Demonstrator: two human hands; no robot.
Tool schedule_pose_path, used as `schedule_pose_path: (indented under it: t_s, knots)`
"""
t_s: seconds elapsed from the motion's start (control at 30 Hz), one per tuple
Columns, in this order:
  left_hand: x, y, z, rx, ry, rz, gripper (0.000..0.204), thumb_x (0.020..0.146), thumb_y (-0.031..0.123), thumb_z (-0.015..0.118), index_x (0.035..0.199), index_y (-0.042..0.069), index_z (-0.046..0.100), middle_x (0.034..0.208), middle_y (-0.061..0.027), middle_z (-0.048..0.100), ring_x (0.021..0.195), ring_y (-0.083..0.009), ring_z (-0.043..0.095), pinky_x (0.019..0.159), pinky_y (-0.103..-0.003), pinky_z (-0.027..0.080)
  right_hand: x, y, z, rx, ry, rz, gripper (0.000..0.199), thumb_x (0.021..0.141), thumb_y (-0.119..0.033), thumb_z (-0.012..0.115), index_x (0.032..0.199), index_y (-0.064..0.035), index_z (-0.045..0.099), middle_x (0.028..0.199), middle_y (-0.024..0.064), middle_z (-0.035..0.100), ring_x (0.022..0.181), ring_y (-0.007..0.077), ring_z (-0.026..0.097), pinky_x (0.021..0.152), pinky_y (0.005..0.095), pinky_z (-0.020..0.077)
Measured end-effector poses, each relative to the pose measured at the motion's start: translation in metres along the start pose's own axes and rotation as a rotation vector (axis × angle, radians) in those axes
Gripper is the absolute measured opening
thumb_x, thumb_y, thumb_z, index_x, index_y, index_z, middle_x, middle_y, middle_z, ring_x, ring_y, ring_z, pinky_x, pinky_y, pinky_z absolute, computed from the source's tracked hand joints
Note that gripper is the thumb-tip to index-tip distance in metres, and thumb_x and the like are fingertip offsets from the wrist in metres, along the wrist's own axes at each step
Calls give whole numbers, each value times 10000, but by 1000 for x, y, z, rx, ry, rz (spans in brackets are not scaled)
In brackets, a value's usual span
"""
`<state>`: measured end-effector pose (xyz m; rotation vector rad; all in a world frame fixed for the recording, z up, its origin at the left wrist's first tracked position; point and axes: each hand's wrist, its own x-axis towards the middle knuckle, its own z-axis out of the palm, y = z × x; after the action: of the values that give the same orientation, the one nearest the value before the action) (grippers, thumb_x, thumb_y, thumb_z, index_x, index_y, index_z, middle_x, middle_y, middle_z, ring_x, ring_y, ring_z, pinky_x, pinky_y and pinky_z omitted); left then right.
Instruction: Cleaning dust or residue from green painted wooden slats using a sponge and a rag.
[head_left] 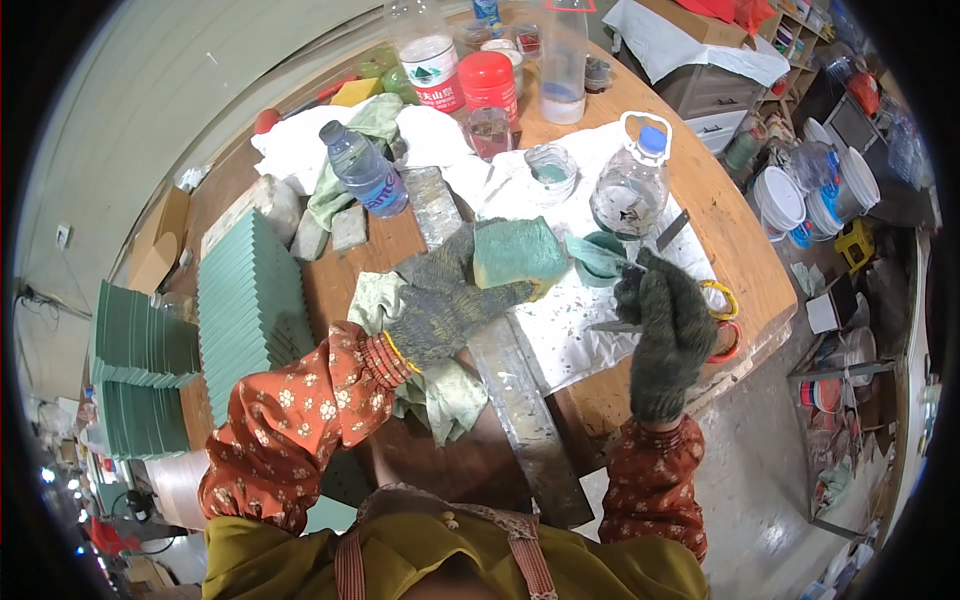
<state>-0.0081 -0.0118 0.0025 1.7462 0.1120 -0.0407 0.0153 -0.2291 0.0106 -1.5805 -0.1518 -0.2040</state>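
Observation:
My left hand, in a dark knitted glove, grips a green slab with a wet-looking face and a yellowish lower edge. My right hand, gloved alike, is closed around a spatula whose flat blade is smeared with pale green paste. That blade points left, over a small cup of green paste, close to the slab's right side. A thin grey blade also shows left of the right fingers; whether they hold it, I cannot tell. A crumpled stained cloth lies below the left wrist.
Stacked green tiles stand at the left. A metal bar crosses the front of the table. Behind stand a water bottle, a handled jug, a red-lidded jar and a clear cup. Scissors lie by the right hand.

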Motion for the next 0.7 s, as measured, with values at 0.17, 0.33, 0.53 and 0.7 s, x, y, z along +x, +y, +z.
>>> schedule_pose_path:
  t_s: [0.17, 0.33, 0.53, 0.7]
  knots:
    - [-1, 5, -1, 159, 62, 17, 620, 813, 175, 788, 1332, 30, 479, 1226, -98, 619, 1131, -170, 588, 982, -327, 480, -18, 22, 5, -666, -194, -736, 316, 911, -146, 544, 1193, -9, 580, 941, 110, 651, 723, 195, 619, 613, 310, 502]
    - [-1, 1, -7, 334, 90, 87, 613, 834, 169, 764, 1348, 23, 464, 1223, -105, 619, 1128, -174, 588, 975, -323, 476, -45, 26, 4, -892, -168, -934, 518, 852, -369, 560, 1219, -4, 559, 1144, 130, 578, 1033, 284, 562, 827, 458, 462]
    - [-2, -4, -10, 367, 51, 237, 614, 817, 197, 774, 1332, 19, 491, 1189, -118, 637, 1100, -199, 609, 951, -337, 487, -7, 23, 11, -852, -207, -864, 443, 837, -195, 583, 1235, -7, 536, 1091, 132, 594, 899, 280, 590, 726, 436, 493]
    - [1, -7, -9, 554, 128, 356, 585, 813, 213, 748, 1320, 36, 516, 1140, -139, 658, 1031, -243, 651, 895, -348, 511, -31, 12, 35, -819, -139, -1085, 396, 845, -154, 582, 1199, 24, 562, 1163, 166, 597, 843, 252, 598, 645, 382, 497]
